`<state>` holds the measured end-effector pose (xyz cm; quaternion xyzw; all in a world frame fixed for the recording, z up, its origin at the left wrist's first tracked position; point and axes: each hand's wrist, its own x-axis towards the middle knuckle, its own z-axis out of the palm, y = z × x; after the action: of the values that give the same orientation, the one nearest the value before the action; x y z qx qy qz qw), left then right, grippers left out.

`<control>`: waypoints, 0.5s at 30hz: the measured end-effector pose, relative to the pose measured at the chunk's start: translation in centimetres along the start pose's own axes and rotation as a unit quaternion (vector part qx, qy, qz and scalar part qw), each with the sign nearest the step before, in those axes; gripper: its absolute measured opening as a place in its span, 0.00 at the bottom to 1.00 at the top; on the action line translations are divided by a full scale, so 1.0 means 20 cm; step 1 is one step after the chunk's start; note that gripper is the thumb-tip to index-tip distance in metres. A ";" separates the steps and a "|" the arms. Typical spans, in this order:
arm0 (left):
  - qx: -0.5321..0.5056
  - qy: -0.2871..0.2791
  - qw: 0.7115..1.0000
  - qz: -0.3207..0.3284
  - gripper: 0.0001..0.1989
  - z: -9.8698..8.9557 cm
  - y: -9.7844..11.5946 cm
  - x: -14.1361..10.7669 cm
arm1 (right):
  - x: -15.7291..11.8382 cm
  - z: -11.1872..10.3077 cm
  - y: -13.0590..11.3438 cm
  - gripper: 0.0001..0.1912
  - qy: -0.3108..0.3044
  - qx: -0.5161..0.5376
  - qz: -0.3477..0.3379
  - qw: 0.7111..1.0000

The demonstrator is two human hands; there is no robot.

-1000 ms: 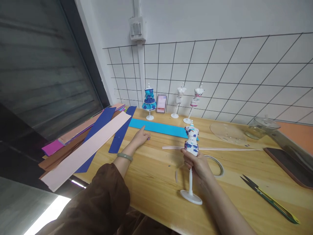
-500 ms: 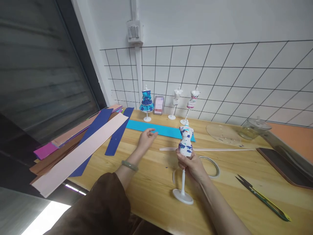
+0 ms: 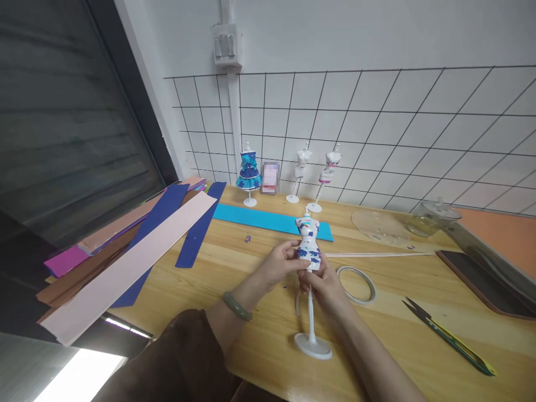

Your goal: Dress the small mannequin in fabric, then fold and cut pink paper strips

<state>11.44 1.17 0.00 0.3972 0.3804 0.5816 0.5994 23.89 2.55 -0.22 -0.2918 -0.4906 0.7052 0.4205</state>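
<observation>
The mannequin [image 3: 309, 237], its torso at 10 o'clock from the tape [image 3: 372, 288], appears light, rigid and slick, with the left hand [image 3: 274, 272] pinching the hip and the right hand [image 3: 330, 290] curled beneath, a sounder hold than the slim stem [image 3: 310, 315].

Craft workspace: paper strips [image 3: 138, 262], snips [image 3: 450, 338], dress forms [image 3: 301, 164].

Soft, diffuse light falls across the table [image 3: 268, 349], with faint shadows on its wood. White glare [image 3: 79, 377] burns out below its left end; the panel [image 3: 62, 111] left of it sinks into murk. Behind, the small screen [image 3: 270, 178] is pixelated.
</observation>
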 end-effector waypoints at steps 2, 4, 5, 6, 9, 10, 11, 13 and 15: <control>-0.020 0.028 0.999 0.016 0.30 -0.01 0.01 0.00 | -0.01 0.00 -0.01 0.47 -0.044 -0.013 0.015 0.999; -0.052 0.055 0.996 0.039 0.31 -0.02 0.03 -0.01 | -0.01 -0.01 -0.02 0.53 -0.049 -0.039 0.032 0.998; -0.066 0.067 0.994 0.049 0.30 -0.03 0.05 -0.01 | -0.02 -0.02 -0.02 0.54 -0.038 -0.057 0.033 0.997; -0.075 0.076 0.993 0.056 0.29 -0.04 0.07 -0.01 | -0.02 -0.02 -0.02 0.54 -0.020 -0.078 0.025 0.996; -0.079 0.093 0.990 0.064 0.22 -0.08 0.11 -0.01 | -0.01 -0.04 -0.04 0.50 0.039 -0.139 -0.022 0.989; -0.078 0.099 0.990 0.065 0.20 -0.09 0.12 -0.01 | -0.01 -0.05 -0.05 0.49 0.059 -0.157 -0.039 0.985; -0.078 0.103 0.989 0.066 0.19 -0.10 0.12 -0.01 | 0.00 -0.07 -0.07 0.48 0.080 -0.175 -0.054 0.980; -0.086 0.109 0.988 0.066 0.19 -0.12 0.12 -0.01 | -0.01 -0.12 -0.13 0.45 0.121 -0.223 -0.073 0.964; -0.099 0.110 0.987 0.063 0.22 -0.12 0.11 -0.01 | -0.04 -0.23 -0.20 0.40 0.153 -0.305 -0.068 0.938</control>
<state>8.36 1.08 1.05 0.2930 0.3589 0.6930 0.5524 29.25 4.53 1.87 -0.4760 -0.6306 0.4387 0.4282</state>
